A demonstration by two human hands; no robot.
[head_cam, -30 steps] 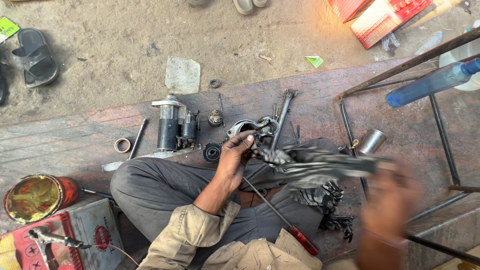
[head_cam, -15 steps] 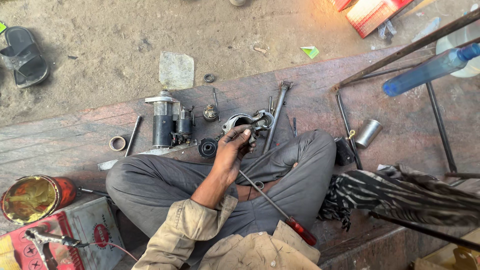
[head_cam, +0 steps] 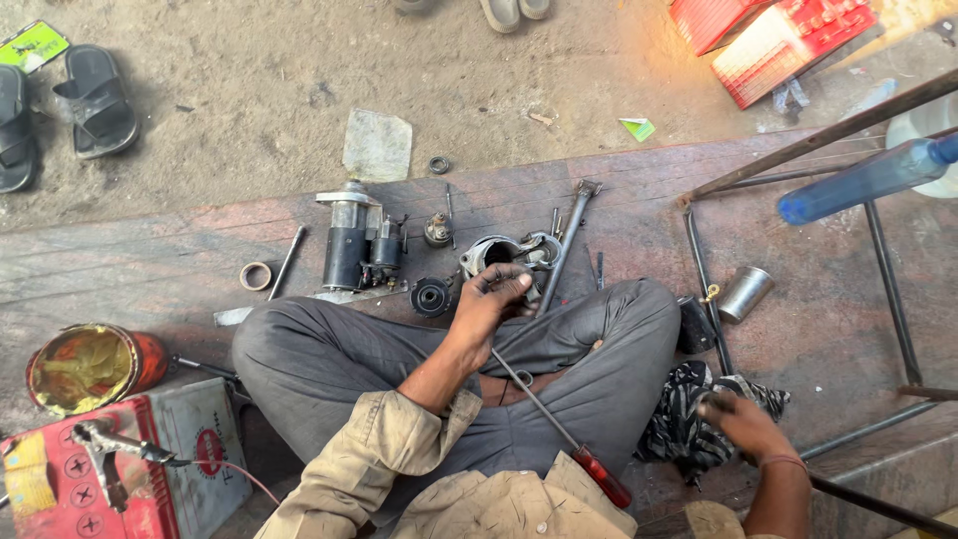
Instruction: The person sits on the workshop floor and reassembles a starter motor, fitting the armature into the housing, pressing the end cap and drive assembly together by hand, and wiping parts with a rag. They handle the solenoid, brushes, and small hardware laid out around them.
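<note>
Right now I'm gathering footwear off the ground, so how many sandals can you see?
4 at least: two black sandals, one and another, on the dirt at upper left, and two pale ones cut off by the top edge. Others may lie outside the view.

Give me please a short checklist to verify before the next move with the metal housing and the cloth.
1. Left hand has contact with the metal housing: ok, its fingers rest on the rim.
2. Right hand reaches the striped cloth: ok, it lies on the cloth.
3. Grip on the housing is firm: cannot tell.
4. Long screwdriver stays out of the way: not ok, it lies across the lap under the left forearm.
5. Starter motor is apart from the hands: ok.
</note>
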